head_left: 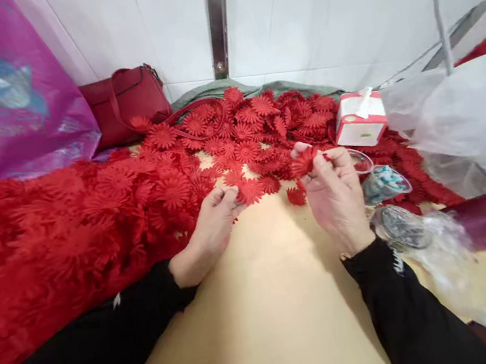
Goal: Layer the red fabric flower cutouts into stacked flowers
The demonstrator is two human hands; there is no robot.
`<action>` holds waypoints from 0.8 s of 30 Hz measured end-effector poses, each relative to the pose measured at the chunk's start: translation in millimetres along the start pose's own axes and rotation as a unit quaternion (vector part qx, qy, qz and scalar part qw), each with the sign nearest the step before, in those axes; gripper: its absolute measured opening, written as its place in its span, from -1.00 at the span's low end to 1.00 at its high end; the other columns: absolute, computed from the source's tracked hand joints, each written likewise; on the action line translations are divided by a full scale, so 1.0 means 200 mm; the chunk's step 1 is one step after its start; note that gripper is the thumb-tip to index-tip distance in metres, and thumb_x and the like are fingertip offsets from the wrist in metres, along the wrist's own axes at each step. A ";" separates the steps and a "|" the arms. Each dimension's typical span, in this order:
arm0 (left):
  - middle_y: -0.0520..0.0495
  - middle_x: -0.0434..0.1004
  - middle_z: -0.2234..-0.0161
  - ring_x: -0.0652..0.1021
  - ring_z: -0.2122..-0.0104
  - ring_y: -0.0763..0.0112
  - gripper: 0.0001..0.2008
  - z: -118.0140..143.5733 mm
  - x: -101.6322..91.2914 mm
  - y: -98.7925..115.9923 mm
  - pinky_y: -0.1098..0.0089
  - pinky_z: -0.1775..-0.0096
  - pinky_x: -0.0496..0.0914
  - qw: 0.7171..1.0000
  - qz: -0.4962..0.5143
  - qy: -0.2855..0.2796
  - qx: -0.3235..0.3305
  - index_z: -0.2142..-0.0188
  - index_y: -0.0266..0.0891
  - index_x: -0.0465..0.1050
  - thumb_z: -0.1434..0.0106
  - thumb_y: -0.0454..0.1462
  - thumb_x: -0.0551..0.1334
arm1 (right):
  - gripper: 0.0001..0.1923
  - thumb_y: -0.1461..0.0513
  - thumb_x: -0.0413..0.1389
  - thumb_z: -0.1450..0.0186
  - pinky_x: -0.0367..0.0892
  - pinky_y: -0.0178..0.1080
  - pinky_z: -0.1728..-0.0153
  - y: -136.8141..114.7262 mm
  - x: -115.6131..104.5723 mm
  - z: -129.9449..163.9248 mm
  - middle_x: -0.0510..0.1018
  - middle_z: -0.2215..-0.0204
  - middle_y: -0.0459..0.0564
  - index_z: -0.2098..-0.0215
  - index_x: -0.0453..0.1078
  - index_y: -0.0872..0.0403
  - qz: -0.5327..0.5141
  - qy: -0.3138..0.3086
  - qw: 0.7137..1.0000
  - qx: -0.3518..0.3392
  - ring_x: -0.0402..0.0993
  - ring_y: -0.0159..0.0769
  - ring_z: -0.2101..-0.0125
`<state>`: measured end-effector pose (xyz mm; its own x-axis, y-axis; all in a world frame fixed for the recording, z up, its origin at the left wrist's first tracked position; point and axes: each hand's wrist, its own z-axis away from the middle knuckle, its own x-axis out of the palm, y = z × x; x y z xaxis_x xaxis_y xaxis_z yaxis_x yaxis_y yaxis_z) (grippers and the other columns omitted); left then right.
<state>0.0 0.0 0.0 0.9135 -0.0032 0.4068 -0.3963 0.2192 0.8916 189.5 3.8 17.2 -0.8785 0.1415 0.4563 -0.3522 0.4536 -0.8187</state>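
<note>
Beside tissue box [359, 119], right hand [334, 196] pinching red flower [304, 161]

hands: 2 | red handbag [127, 102]: 1 | tissue box [359, 118]: 1 | red fabric flowers [172, 192]: too many to count

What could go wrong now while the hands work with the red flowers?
1. The right hand pinches a red flower right beside a clear cup; it might knock the cup over.
2. The left hand touches the loose flower pile; flowers could slide onto the bare table.
</note>
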 end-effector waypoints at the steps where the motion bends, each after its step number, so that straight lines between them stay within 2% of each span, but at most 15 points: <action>1: 0.14 0.34 0.49 0.33 0.55 0.54 -0.74 0.01 0.00 0.00 0.46 0.44 0.28 0.998 -0.057 -0.018 0.024 0.38 -0.16 0.27 -0.25 -0.10 0.29 | -0.65 0.07 0.43 -0.20 0.32 -0.37 0.33 0.03 -0.01 0.00 0.44 0.37 -0.20 0.27 0.35 -0.07 0.036 0.001 0.999 -0.002 0.40 -0.42 0.36; 3: 0.12 0.35 0.50 0.35 0.52 0.53 -0.78 0.02 0.00 0.00 0.46 0.40 0.30 0.984 -0.158 -0.050 0.071 0.44 -0.19 0.30 -0.24 -0.17 0.29 | -0.68 0.06 0.41 -0.23 0.32 -0.37 0.33 0.07 -0.04 0.01 0.44 0.37 -0.19 0.23 0.39 -0.06 0.096 -0.005 0.995 -0.002 0.37 -0.42 0.38; 5: 0.09 0.40 0.47 0.42 0.45 0.50 -0.86 0.02 -0.01 -0.02 0.45 0.35 0.33 0.957 -0.251 -0.082 0.121 0.43 -0.20 0.37 -0.21 -0.26 0.29 | -0.71 0.06 0.39 -0.26 0.34 -0.35 0.31 0.10 -0.04 0.02 0.46 0.35 -0.18 0.21 0.42 -0.05 0.143 -0.028 0.989 0.003 0.38 -0.41 0.36; 7: 0.03 0.50 0.38 0.51 0.36 0.43 -0.94 0.02 -0.02 -0.04 0.42 0.27 0.40 0.930 -0.313 -0.095 0.167 0.35 -0.21 0.45 -0.16 -0.32 0.31 | -0.73 0.08 0.39 -0.26 0.36 -0.34 0.27 0.10 -0.03 0.03 0.47 0.32 -0.16 0.20 0.44 -0.04 0.166 -0.053 0.985 0.009 0.39 -0.40 0.33; 9: -0.06 0.57 0.20 0.57 0.22 0.35 -0.82 0.01 -0.04 -0.05 0.37 0.16 0.45 0.920 -0.324 -0.084 0.204 0.20 -0.21 0.49 -0.17 -0.32 0.32 | -0.73 0.11 0.41 -0.23 0.37 -0.33 0.24 0.09 -0.01 0.05 0.49 0.32 -0.16 0.22 0.45 -0.04 0.161 -0.065 0.985 0.017 0.41 -0.40 0.31; 12: -0.15 0.56 -0.01 0.57 0.03 0.28 -0.74 0.01 -0.04 -0.04 0.31 0.00 0.45 0.929 -0.287 -0.095 0.214 0.04 -0.20 0.51 -0.28 -0.23 0.31 | -0.75 0.11 0.41 -0.22 0.40 -0.30 0.23 0.08 0.03 0.08 0.52 0.33 -0.15 0.26 0.46 -0.03 0.152 -0.099 0.982 0.050 0.43 -0.38 0.32; 14: -0.11 0.60 0.09 0.57 0.10 0.31 -0.77 0.02 -0.03 -0.01 0.32 0.03 0.44 0.938 -0.261 -0.127 0.190 0.10 -0.22 0.53 -0.34 -0.16 0.29 | -0.76 0.09 0.40 -0.24 0.40 -0.29 0.27 0.07 0.05 0.10 0.52 0.35 -0.15 0.25 0.47 -0.03 0.157 -0.130 0.976 0.076 0.43 -0.37 0.34; 16: -0.03 0.56 0.28 0.52 0.27 0.39 -0.78 0.03 -0.02 0.01 0.38 0.14 0.42 0.947 -0.238 -0.142 0.160 0.26 -0.24 0.53 -0.34 -0.11 0.31 | -0.75 0.07 0.38 -0.27 0.39 -0.29 0.30 0.06 0.07 0.11 0.51 0.34 -0.15 0.22 0.47 -0.04 0.165 -0.141 0.973 0.083 0.42 -0.37 0.36; 18: 0.04 0.48 0.40 0.43 0.40 0.46 -0.71 0.03 -0.02 0.02 0.42 0.27 0.36 0.963 -0.201 -0.128 0.127 0.37 -0.24 0.48 -0.32 -0.07 0.34 | -0.76 0.05 0.35 -0.30 0.40 -0.27 0.27 0.05 0.07 0.12 0.52 0.26 -0.13 0.17 0.47 -0.05 0.177 -0.129 0.973 0.065 0.43 -0.36 0.32; 20: 0.08 0.44 0.44 0.38 0.44 0.50 -0.66 0.02 -0.02 0.03 0.44 0.34 0.31 0.976 -0.160 -0.107 0.099 0.38 -0.24 0.45 -0.28 -0.02 0.38 | -0.78 0.06 0.31 -0.35 0.42 -0.24 0.19 0.03 0.08 0.12 0.53 0.17 -0.09 0.12 0.47 -0.06 0.196 -0.112 0.974 0.036 0.45 -0.34 0.26; 24: 0.08 0.43 0.44 0.37 0.44 0.50 -0.62 0.00 -0.05 0.01 0.44 0.32 0.30 0.984 -0.115 -0.101 0.096 0.41 -0.24 0.42 -0.24 -0.01 0.43 | -0.80 0.11 0.31 -0.35 0.41 -0.16 0.07 0.01 0.08 0.12 0.51 0.13 -0.05 0.10 0.47 -0.06 0.250 -0.133 0.958 -0.033 0.47 -0.28 0.19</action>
<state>-9.3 1.6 -1.5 0.9515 -0.2299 0.2045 -0.2096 0.0022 0.9778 166.8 -15.0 14.4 -0.9864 0.1302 -0.1000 0.1482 0.4434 -0.8840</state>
